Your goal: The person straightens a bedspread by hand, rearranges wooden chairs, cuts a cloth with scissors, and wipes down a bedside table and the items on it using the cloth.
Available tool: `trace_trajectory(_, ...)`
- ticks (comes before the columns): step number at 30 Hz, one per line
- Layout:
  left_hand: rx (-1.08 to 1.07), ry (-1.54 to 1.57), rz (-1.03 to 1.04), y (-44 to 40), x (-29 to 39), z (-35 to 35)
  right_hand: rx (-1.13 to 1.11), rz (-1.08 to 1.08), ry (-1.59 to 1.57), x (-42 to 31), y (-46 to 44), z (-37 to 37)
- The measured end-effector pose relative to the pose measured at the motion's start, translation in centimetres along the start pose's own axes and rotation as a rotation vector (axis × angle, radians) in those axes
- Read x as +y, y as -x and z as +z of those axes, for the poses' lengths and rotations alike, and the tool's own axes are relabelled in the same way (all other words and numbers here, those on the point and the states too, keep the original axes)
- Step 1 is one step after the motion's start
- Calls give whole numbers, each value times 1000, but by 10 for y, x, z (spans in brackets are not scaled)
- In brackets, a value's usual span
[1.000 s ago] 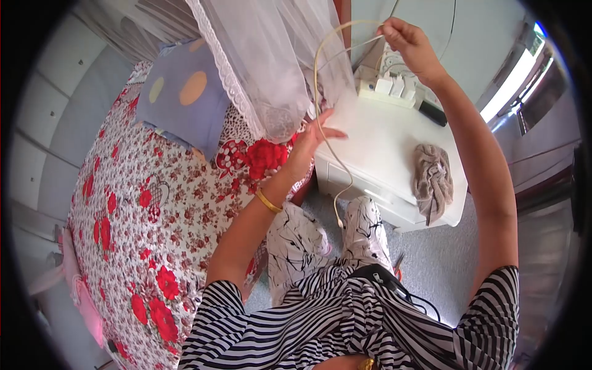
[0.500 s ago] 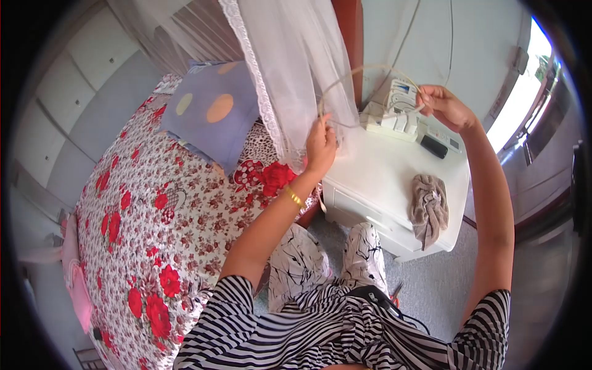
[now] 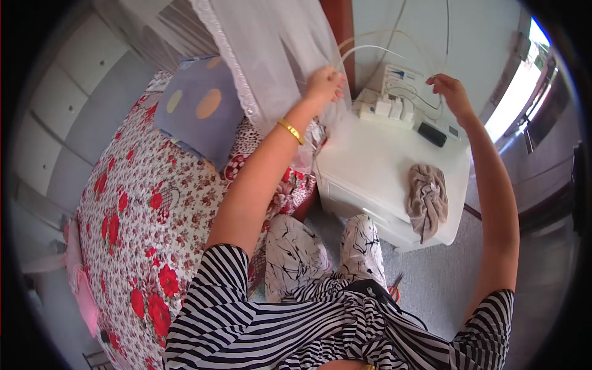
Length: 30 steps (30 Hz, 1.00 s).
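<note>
My left hand [image 3: 325, 86], a gold bangle on its wrist, is closed around a thin pale cable [image 3: 401, 32] beside the white net curtain [image 3: 271, 55]. The cable arches up in front of the wall and comes down at my right hand [image 3: 451, 95]. That hand's fingers are bent together at the cable, above the bedside cabinet. A whiter strand [image 3: 370, 47] also curves away from the left hand. Below the right hand, a white power strip [image 3: 385, 117] holds several plugs, with a white box with a label [image 3: 401, 79] behind it.
A black object [image 3: 432, 134] and a crumpled brown cloth [image 3: 427, 200] lie on the white cabinet [image 3: 361, 160]. To the left is a bed with a floral sheet [image 3: 132, 203] and a blue pillow [image 3: 200, 111]. Orange-handled scissors [image 3: 394, 291] rest on the floor.
My left hand has risen, and its fingers have turned over. The right hand has shifted slightly right and up. The cable arc is higher and wider, and the whiter strand now shows.
</note>
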<state>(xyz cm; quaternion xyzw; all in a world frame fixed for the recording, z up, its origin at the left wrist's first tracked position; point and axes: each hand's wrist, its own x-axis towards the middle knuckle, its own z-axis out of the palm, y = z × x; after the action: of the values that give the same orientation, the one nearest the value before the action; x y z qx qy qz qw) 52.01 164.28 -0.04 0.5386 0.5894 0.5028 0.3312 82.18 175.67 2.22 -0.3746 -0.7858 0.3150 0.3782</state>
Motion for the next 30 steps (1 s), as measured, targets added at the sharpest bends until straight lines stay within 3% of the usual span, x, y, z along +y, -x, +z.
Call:
trace_trajectory(2,252,-200,108,-16,-12,0,-36,-83,271,-2,13,16)
trace_trajectory(3,234,-199,107,-23,-24,-3,-19,-216,481,2,20,23)
trace_trajectory(4,368,-545,379,-28,-40,-8,-7,-347,692,8,27,31)
trace_trajectory(5,497,-885,660,-31,-51,-12,14,-315,739,19,33,42)
trace_trajectory(6,474,-877,664,-28,-56,-13,35,-281,786,25,39,52)
trace_trajectory(7,419,-984,625,-21,-63,-13,-78,-125,761,15,50,59)
trace_trajectory(9,299,-1227,648,-3,-75,-22,-317,-88,907,37,60,77)
trace_trajectory(10,230,-1363,712,5,-85,-32,-330,-181,982,48,70,89)
trace_trajectory(13,150,-1675,577,20,-111,-64,-521,-198,1050,63,91,125)
trace_trajectory(14,167,-1760,522,23,-119,-74,-446,-246,989,64,98,135)
trace_trajectory(15,155,-1757,531,25,-127,-83,-357,-275,944,72,99,148)
trace_trajectory(16,182,-1799,412,29,-132,-92,-270,-304,898,72,100,157)
trace_trajectory(17,206,-1838,289,30,-139,-95,-274,-290,894,72,99,161)
trace_trajectory(18,188,-1836,292,31,-140,-92,-301,-239,868,61,97,160)
trace_trajectory(20,61,-1665,1,34,-131,-84,-332,-184,843,45,100,145)
trace_trajectory(22,86,-1578,76,45,-128,-73,-311,-179,674,35,110,125)
trace_trajectory(24,107,-1487,137,60,-126,-67,-154,-187,637,37,143,103)
trace_trajectory(27,199,-1340,164,84,-122,-62,-187,-69,807,31,199,70)
trace_trajectory(29,323,-1159,428,104,-120,-55,-196,163,745,40,225,63)
trace_trajectory(30,317,-1157,422,115,-122,-49,-204,167,745,44,226,68)
